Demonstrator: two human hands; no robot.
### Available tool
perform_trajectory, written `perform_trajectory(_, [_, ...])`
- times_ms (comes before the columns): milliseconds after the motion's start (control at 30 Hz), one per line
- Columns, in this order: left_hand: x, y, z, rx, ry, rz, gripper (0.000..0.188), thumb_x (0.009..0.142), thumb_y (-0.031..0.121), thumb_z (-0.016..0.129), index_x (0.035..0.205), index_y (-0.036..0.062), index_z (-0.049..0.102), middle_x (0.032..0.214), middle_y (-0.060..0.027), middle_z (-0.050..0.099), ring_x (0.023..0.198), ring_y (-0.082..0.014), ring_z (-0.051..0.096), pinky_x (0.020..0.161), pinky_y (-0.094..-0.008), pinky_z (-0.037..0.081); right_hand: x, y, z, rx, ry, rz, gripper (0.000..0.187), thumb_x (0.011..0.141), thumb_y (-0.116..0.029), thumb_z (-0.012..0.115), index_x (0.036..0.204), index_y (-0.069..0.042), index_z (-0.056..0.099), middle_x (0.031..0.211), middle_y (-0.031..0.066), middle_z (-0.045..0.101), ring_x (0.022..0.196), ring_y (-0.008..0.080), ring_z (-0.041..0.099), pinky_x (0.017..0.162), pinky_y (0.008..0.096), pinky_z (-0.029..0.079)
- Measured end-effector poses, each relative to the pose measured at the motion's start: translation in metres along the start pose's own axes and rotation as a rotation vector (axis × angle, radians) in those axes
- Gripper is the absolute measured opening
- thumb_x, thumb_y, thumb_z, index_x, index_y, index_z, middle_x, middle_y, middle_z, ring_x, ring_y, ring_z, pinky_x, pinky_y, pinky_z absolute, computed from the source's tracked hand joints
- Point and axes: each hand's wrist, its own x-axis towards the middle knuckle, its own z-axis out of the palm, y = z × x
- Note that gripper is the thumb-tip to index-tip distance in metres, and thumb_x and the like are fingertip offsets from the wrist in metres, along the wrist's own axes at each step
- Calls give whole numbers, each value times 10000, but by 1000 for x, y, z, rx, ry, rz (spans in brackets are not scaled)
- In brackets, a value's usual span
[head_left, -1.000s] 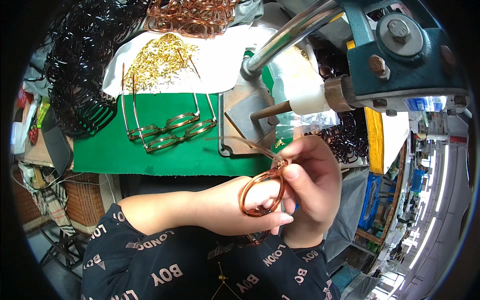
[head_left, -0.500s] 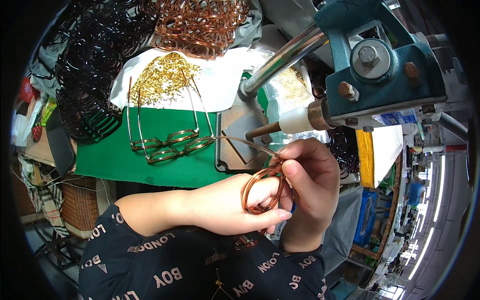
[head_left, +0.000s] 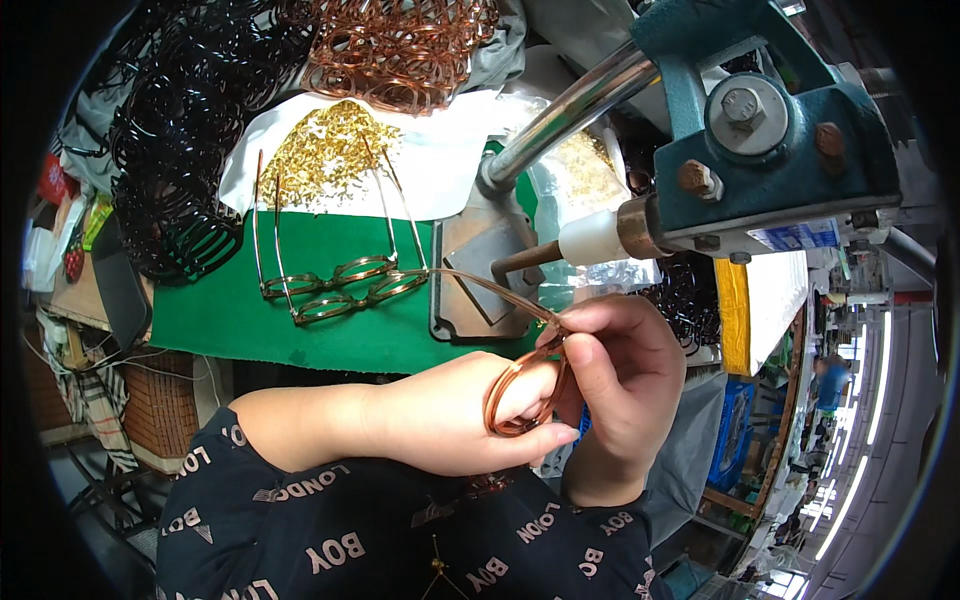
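Note:
A brown translucent eyeglass frame [head_left: 492, 397] is held between my two hands, in front of the press. My left hand [head_left: 465, 412] is closed on its front, with the rim lying across the fingers. My right hand [head_left: 632, 370] pinches the corner where a temple arm [head_left: 490, 286] meets the front, thumb against forefinger. That arm stretches up and left over the press base. A small gold glint shows at the pinched corner; the fingers partly hide it. Two finished-looking pairs of glasses [head_left: 335, 303] lie on the green mat [head_left: 200, 320], their arms pointing away from me.
Small gold metal parts [head_left: 325, 155] are heaped on white paper [head_left: 450, 180]. Behind lie piles of brown frames [head_left: 395, 55] and black frames [head_left: 190, 130]. A teal hand press [head_left: 680, 120] with a steel post stands at right above its metal base [head_left: 455, 320].
My right hand has shifted slightly down and right, and the frame's rim has tilted a little. A gold glint now shows near the pinched corner. Both hands keep their hold.

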Motion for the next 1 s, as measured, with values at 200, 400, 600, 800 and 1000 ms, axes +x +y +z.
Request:
perform_trajectory(200, [-1,3,3,-205,42,-81,187,883,208,539,860,31,484,663,-48,594,607,-153,594,576,-276,469,0,5,-2,111,9,142,124,842,26,562,965,26,565,856,55,610,753,73,578,667,193,461])
perform_trajectory(400, [-2,-2,6,-213,29,-70,161,884,200,532,884,42,502,677,-42,599,618,-147,596,590,-274,473,-3,9,2,205,23,161,123,829,32,576,950,16,564,837,58,609,745,79,583,660,191,461])
perform_trajectory(600, [-2,-2,5,-276,-56,-66,153,889,203,538,897,53,508,681,-25,587,628,-116,589,589,-252,472,-2,18,-3,362,-46,179,116,830,37,570,942,10,555,869,69,601,761,101,595,684,211,479])
perform_trajectory(800, [-3,1,11,-546,-42,-79,150,911,171,526,921,23,506,714,-23,608,655,-66,597,544,-190,468,0,31,0,691,-99,229,98,839,4,579,930,6,542,888,87,580,783,143,610,708,253,514])
perform_trajectory(1000, [-5,2,8,-559,-71,-109,157,916,182,521,942,31,490,740,-34,623,651,-63,594,534,-182,465,0,34,1,736,-92,230,110,845,-16,581,945,11,543,903,92,585,796,143,610,709,252,512])
